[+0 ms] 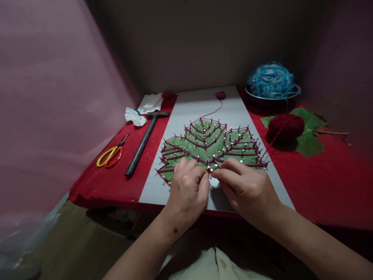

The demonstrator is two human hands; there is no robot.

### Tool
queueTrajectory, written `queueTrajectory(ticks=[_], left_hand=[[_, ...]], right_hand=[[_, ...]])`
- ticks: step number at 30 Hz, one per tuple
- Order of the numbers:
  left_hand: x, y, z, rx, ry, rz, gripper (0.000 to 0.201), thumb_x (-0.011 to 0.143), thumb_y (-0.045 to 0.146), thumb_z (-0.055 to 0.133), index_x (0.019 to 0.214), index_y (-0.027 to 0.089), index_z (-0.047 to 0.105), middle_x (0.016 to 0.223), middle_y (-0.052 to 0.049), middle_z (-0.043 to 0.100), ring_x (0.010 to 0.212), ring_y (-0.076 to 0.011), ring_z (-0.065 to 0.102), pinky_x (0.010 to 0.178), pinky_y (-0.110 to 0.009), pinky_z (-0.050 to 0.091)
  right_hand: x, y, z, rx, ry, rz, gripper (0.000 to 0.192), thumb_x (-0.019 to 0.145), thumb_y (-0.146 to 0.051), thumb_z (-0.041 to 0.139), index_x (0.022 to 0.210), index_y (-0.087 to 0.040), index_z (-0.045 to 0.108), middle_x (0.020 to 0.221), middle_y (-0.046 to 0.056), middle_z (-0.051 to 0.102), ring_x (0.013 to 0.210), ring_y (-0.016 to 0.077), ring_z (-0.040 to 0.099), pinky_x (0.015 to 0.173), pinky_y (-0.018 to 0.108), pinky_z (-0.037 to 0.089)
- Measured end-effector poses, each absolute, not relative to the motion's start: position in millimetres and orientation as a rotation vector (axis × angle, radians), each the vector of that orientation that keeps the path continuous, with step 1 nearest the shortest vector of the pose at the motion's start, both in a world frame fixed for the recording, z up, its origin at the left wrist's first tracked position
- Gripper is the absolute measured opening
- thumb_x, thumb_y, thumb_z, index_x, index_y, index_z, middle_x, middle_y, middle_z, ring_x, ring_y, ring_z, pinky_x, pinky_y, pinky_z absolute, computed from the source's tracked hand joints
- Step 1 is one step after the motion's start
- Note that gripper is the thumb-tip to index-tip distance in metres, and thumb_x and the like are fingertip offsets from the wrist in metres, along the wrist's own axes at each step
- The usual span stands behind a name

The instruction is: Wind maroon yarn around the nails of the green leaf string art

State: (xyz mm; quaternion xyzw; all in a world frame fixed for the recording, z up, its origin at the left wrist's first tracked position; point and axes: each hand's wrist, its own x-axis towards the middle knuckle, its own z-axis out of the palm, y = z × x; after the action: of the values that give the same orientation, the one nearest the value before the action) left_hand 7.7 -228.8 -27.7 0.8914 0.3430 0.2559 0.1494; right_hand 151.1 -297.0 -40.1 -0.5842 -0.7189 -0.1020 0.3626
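Observation:
A green leaf shape (217, 146) lies on a pale board, edged with several upright nails and dark red and purple yarn strung between them. At the base of the leaf, my left hand (189, 182) is closed in a pinch. A short bit of red yarn (208, 170) shows at its fingertips. Close by on the right, my right hand (247, 184) also pinches, thumb against forefinger, at the same yarn beside the lowest nails. Both hands cover part of the leaf's lower edge. From the dark red yarn ball (287, 126), a strand runs to the leaf's right side.
The pale board (186, 109) rests on a red-covered table (320, 186). Left of it lie a hammer (142, 146), scissors (112, 153) and crumpled white paper (135, 116). A small purple yarn ball (220, 95) sits behind, a blue yarn ball (271, 79) in a bowl at back right.

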Motion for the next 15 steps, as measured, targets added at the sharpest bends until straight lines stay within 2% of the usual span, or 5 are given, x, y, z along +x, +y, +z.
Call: queueTrajectory(ticks=[6,11,15], left_hand=[[7,-230,-29,2.549,1.004,0.738,0.026,0.086,0.013,0.044,0.061,0.017,0.049,0.07,-0.003,0.051,0.077,-0.0186,0.042,0.072,-0.036,0.038],[7,-231,-30,2.576,1.021,0.764,0.027,0.086,0.012,0.042,0.06,0.018,0.046,0.069,-0.003,0.05,0.075,-0.0182,0.042,0.07,-0.036,0.038],[7,-230,-31,2.581,1.028,0.774,0.026,0.085,0.012,0.043,0.06,0.018,0.044,0.068,-0.003,0.049,0.074,-0.0187,0.042,0.068,-0.035,0.039]], right_hand=[[158,-289,-36,-1.51,-1.99,-0.307,0.022,0.085,-0.013,0.05,0.078,-0.017,0.07,0.07,0.001,0.06,0.057,0.0099,0.053,0.047,0.024,0.032],[156,-286,-39,-1.554,-1.941,-0.198,0.02,0.085,-0.011,0.05,0.084,-0.018,0.069,0.073,0.0,0.063,0.062,0.0097,0.056,0.05,0.022,0.034],[154,-285,-41,-1.503,-1.956,-0.272,0.025,0.09,-0.013,0.046,0.082,-0.017,0.07,0.068,0.001,0.06,0.058,0.0089,0.054,0.049,0.023,0.033]])
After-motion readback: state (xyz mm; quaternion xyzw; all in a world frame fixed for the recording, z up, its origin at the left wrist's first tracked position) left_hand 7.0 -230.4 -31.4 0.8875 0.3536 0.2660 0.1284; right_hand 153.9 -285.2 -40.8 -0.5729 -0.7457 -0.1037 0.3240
